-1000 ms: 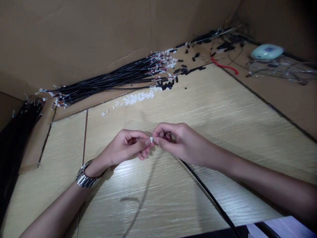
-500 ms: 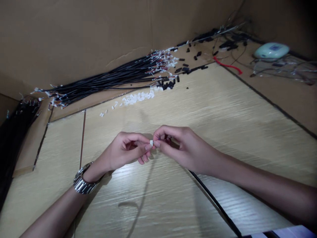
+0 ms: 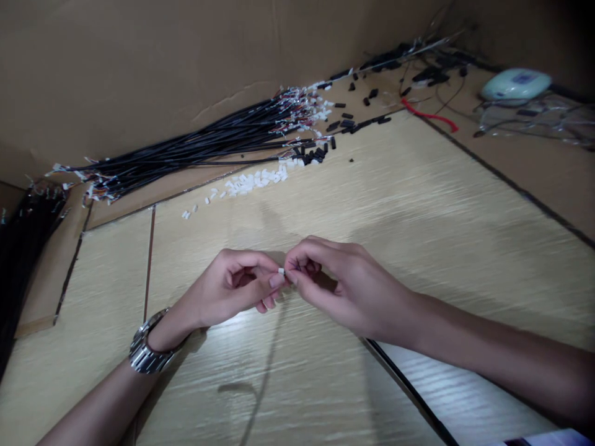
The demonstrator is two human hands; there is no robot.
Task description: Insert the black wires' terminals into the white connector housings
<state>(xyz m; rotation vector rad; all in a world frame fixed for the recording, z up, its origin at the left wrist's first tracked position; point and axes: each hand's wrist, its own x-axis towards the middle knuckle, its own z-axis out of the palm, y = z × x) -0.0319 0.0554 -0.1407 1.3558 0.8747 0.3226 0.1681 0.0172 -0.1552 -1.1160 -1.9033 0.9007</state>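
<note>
Between the thumb and fingertips of my left hand (image 3: pixel 244 282) is a small white connector housing (image 3: pixel 281 271), mostly covered by the fingers. My right hand (image 3: pixel 332 275) meets it from the right, its thumb and forefinger pinched on a thin wire end that barely shows. A black cable (image 3: pixel 409 390) comes out from under my right hand and runs down to the lower right; its join to the wire is hidden. Whether the wire sits inside the housing I cannot tell.
Beyond my hands lie loose white housings (image 3: pixel 258 181), black plastic pieces (image 3: pixel 316 153) and a bundle of black cables (image 3: pixel 186 145). More cables (image 3: pixel 28 235) lie at far left. A red strip (image 3: pixel 430 116) and a pale green device (image 3: pixel 515 85) are at back right.
Both hands stay together with slight finger shifts. Less of the white housing shows between the fingertips now. The camera view has shifted a little.
</note>
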